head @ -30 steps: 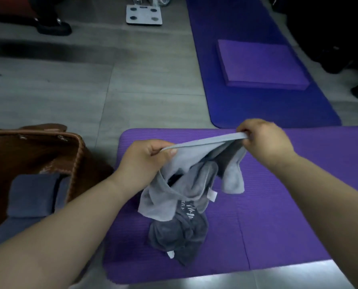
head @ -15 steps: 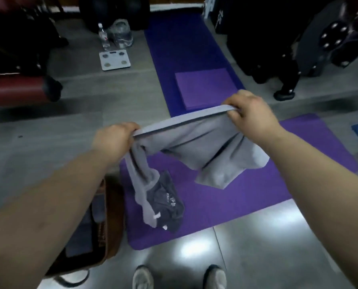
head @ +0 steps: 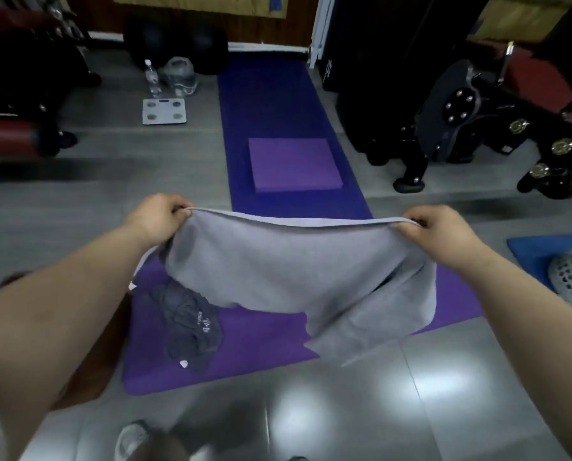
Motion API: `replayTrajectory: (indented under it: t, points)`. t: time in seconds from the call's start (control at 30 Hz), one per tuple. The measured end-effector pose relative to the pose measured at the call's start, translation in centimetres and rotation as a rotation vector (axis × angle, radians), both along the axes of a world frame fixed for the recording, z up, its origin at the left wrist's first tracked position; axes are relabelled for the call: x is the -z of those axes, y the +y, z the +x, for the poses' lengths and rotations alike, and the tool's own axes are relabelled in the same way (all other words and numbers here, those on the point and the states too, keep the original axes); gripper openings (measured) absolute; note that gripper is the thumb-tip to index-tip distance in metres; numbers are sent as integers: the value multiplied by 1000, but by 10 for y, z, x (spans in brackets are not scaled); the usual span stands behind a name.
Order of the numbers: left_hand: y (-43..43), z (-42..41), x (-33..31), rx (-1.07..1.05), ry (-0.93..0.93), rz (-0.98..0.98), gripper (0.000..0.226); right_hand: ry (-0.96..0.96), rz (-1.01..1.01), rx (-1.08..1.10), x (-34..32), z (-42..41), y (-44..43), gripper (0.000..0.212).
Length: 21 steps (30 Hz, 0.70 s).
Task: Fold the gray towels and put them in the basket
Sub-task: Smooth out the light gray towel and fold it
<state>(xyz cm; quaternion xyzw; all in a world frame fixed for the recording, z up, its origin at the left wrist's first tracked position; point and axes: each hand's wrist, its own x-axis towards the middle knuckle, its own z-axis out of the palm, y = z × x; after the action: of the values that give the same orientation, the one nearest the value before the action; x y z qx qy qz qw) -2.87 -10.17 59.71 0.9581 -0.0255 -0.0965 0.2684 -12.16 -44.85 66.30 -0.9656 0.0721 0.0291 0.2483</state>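
While the light gray towel [head: 294, 267] hangs in the air with its lower half bunched and one bottom corner drooping past the near edge of the purple mat [head: 244, 367], the step in hand looks like opening it out before the first fold. To do this well, the person would probably keep the top hem taut and shake the cloth so the doubled-over right side falls open. It could then be laid flat on the bare right part of the mat, clear of the dark gray towel [head: 191, 324] lying crumpled near the mat's left edge. The brown basket [head: 101, 354] shows only as a sliver on the floor beside that left edge, mostly hidden under the left forearm, so its contents cannot be told. Both arms reach forward and slightly outward at about the same height. The left hand [head: 163, 214] pinches the towel's top left corner, fingers curled tight over the hem with knuckles up. The right hand [head: 444, 229] pinches the top right corner the same way, fingers pressed together on the edge. Farther off, a blue mat [head: 271, 94] carries a purple pad [head: 293, 164].
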Motion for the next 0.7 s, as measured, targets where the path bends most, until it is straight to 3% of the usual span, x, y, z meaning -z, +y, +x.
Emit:
replayTrajectory:
  t: [0.23, 0.37, 0.53, 0.7]
  points:
    - [-87, -9, 38, 14, 75, -70, 22, 352, -165, -73, 58, 17, -115, 37]
    - [-138, 18, 78, 28, 116, -143, 22, 473, -333, -118, 101, 55, -165, 21]
    - [-202, 80, 112, -44, 111, -86, 21, 497, -492, -111, 140, 127, -228, 29]
    - [-266, 126, 99, -115, -90, 30, 24, 260, -434, -64, 154, 186, -285, 30]
